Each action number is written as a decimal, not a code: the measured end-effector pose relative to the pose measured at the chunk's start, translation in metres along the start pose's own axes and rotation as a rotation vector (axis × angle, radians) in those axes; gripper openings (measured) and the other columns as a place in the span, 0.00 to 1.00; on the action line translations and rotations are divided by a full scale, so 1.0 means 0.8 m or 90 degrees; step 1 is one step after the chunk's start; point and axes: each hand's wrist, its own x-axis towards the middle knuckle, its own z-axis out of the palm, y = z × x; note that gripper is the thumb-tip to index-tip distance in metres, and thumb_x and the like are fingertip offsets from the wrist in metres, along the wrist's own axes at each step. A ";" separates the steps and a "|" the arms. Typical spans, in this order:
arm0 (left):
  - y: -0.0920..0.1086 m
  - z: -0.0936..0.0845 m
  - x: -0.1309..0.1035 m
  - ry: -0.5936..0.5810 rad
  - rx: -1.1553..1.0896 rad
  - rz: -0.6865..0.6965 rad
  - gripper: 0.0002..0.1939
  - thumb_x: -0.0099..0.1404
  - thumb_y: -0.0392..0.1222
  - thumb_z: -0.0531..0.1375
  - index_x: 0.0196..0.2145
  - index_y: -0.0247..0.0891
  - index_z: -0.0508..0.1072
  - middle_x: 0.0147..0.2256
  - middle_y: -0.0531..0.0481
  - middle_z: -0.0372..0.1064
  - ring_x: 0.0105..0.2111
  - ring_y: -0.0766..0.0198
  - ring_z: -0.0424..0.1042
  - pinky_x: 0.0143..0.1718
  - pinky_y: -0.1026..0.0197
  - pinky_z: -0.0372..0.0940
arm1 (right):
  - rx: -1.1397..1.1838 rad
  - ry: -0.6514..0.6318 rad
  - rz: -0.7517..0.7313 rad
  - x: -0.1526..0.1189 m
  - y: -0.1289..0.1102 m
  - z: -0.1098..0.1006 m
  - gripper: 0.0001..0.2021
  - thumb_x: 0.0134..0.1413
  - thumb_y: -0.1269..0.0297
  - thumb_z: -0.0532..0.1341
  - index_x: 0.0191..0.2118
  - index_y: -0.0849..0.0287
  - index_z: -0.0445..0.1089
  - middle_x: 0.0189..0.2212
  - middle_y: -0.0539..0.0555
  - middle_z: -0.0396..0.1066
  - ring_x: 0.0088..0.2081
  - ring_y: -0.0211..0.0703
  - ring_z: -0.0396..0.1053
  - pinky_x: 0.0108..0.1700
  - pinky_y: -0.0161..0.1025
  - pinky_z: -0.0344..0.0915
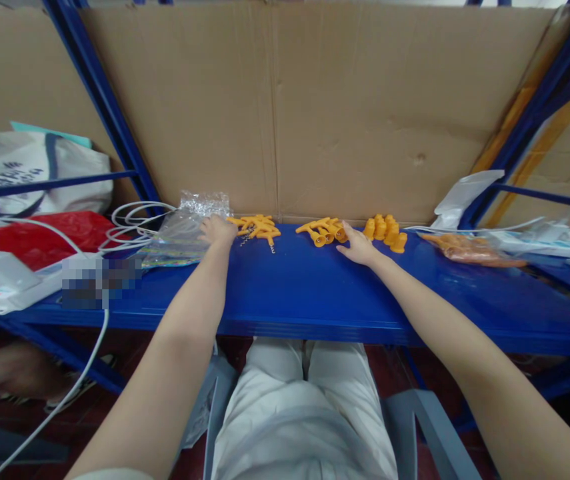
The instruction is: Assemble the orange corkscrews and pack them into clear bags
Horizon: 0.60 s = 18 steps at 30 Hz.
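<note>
We are reaching both arms over a blue metal counter (305, 293), where orange-yellow plastic pieces are lying in three groups near a cardboard backing (335, 100). Our left hand (219, 230) is hovering or resting beside T-shaped orange-yellow handles with metal spirals (259, 230), near a clear, crinkled plastic bag (177, 230). Our right hand (359, 247) is lying beside orange-yellow pieces with flared, cone-like ends (323, 232), its thumb and index finger spread apart. Short, orange-yellow plastic caps (385, 230) are standing just beyond that hand, on its right. The grouping is probably keeping like shapes together and within easy reach, and the hands' placing seems to be framing the two middle groups.

The back of our left hand is concealing its fingertips, so we cannot tell whether those fingers are pinching anything. Overlap is hiding some spirals, and whether our right index finger is touching a cone is unclear. A pixelated patch is masking something at far left.
</note>
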 end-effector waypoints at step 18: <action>-0.021 0.009 0.004 -0.076 0.034 -0.033 0.25 0.60 0.38 0.62 0.55 0.31 0.70 0.56 0.29 0.67 0.59 0.41 0.65 0.56 0.45 0.65 | 0.024 -0.017 -0.018 0.001 0.001 0.001 0.40 0.56 0.58 0.59 0.71 0.63 0.48 0.69 0.64 0.50 0.69 0.62 0.49 0.67 0.61 0.51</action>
